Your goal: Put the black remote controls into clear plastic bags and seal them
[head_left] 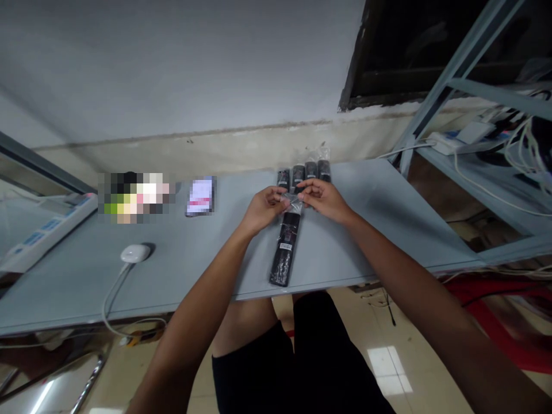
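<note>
The left hand [264, 208] and the right hand [324, 199] pinch the clear plastic wrapper [292, 203] at the far end of a long black item [283, 257] lying on the worktop [215, 247], its white label [285, 246] facing up, with 4 similar wrapped items [310, 171] in a row beyond.

On the left half of a pale grey table [185, 256], a lit phone [200, 195], its screen pixelated, beside a blurred colourful patch [137, 198], contents hard to make out. Nearer the front, a small white case [135, 253] with a white cable [104, 302] running over the edge. At the far left, a long white power strip [49, 233]. Behind, a pale wall [194, 63] and a dark window [431, 46]. To the right, a metal rack [428, 115] with tangled white cables [524, 135]; below, something red [495, 310] above a shiny tiled floor [357, 325].
</note>
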A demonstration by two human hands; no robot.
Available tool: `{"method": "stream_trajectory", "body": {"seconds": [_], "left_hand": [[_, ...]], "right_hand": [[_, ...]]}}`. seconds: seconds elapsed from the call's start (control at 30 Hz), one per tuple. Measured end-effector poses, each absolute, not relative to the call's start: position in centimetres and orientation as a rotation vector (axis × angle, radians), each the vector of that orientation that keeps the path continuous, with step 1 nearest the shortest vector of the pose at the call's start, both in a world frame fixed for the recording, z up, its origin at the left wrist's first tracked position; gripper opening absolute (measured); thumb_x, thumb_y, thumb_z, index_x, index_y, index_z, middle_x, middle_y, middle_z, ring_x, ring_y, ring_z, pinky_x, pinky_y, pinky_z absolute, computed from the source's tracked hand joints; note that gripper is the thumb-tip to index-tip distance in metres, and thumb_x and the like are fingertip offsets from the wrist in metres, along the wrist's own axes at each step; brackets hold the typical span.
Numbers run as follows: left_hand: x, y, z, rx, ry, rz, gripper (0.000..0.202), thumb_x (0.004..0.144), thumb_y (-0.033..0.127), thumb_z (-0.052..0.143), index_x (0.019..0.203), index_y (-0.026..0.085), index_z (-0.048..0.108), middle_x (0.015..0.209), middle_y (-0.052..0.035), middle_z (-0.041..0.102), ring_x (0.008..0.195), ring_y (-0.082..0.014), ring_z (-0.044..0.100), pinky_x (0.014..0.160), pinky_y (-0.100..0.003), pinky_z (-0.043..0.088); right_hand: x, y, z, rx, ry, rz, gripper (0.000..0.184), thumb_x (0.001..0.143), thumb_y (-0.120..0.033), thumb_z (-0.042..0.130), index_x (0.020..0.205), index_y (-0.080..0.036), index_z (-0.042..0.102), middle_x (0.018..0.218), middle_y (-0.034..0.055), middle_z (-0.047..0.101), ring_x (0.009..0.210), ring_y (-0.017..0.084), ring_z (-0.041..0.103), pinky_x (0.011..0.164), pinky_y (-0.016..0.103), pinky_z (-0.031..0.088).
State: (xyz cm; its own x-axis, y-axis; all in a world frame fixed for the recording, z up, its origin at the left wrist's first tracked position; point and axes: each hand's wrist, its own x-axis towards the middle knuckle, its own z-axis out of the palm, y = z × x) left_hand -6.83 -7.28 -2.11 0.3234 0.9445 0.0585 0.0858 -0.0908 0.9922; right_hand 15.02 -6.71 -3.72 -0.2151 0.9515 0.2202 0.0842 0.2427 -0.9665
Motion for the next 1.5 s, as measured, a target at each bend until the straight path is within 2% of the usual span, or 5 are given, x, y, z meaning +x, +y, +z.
{"method": "stream_trajectory", "body": {"seconds": [0.27, 0.63, 0.93, 1.37, 1.5], "left_hand": [[-6.7, -7.4, -1.5, 1.223, 0.980, 1.035, 0.060, 0.065, 0.038, 0.096, 0.111, 0.014, 0.068, 0.095, -0.0055, 0.071, 0.081, -0.0143, 0.066, 0.075, -0.028, 0.054], [-7.5, -7.4, -1.5, 1.249, 0.981, 0.820, 0.034, 0.075, 0.043, 0.090, 0.088, 0.015, 0.074, 0.080, -0.0034, 0.066, 0.073, -0.0110, 0.060, 0.069, -0.025, 0.051], [-7.4, -7.4, -1.7, 1.281, 0.937, 0.915, 0.058, 0.065, 0.058, 0.093, 0.099, 0.015, 0.074, 0.090, -0.0036, 0.068, 0.080, -0.0134, 0.062, 0.073, -0.027, 0.055], [-7.3, -7.4, -1.3, 1.366, 0.932, 0.918, 0.020, 0.078, 0.022, 0.074, 0.096, 0.014, 0.079, 0.092, -0.0058, 0.074, 0.082, -0.0139, 0.064, 0.085, -0.032, 0.054], [-7.1, -7.7, -1.0, 1.318, 0.934, 0.907, 0.021, 0.080, 0.028, 0.071, 0.089, 0.012, 0.079, 0.089, -0.0082, 0.072, 0.082, -0.0158, 0.063, 0.078, -0.031, 0.053]], "right_hand": [[15.0, -7.9, -2.8, -1.036, -1.509, 1.702, 0.035, 0.085, -0.050, 0.084, 0.094, -0.017, 0.078, 0.082, 0.0084, 0.079, 0.070, 0.017, 0.077, 0.060, 0.025, 0.064], [15.3, -7.4, -3.0, -1.041, -1.329, 1.662, 0.030, 0.080, -0.036, 0.091, 0.102, -0.019, 0.080, 0.082, 0.0050, 0.081, 0.064, 0.014, 0.076, 0.055, 0.020, 0.064], [15.6, -7.3, -3.2, -1.060, -1.290, 1.627, 0.025, 0.083, -0.035, 0.089, 0.102, -0.020, 0.082, 0.079, 0.0045, 0.081, 0.066, 0.013, 0.076, 0.059, 0.020, 0.065], [15.9, -7.2, -2.9, -0.901, -1.341, 1.582, 0.027, 0.068, -0.037, 0.094, 0.089, -0.023, 0.084, 0.092, 0.0027, 0.081, 0.079, 0.013, 0.075, 0.072, 0.025, 0.066], [16.0, -7.4, -2.8, -0.894, -1.366, 1.600, 0.027, 0.069, -0.040, 0.093, 0.086, -0.020, 0.084, 0.096, 0.0059, 0.081, 0.088, 0.017, 0.075, 0.075, 0.029, 0.066]]}}
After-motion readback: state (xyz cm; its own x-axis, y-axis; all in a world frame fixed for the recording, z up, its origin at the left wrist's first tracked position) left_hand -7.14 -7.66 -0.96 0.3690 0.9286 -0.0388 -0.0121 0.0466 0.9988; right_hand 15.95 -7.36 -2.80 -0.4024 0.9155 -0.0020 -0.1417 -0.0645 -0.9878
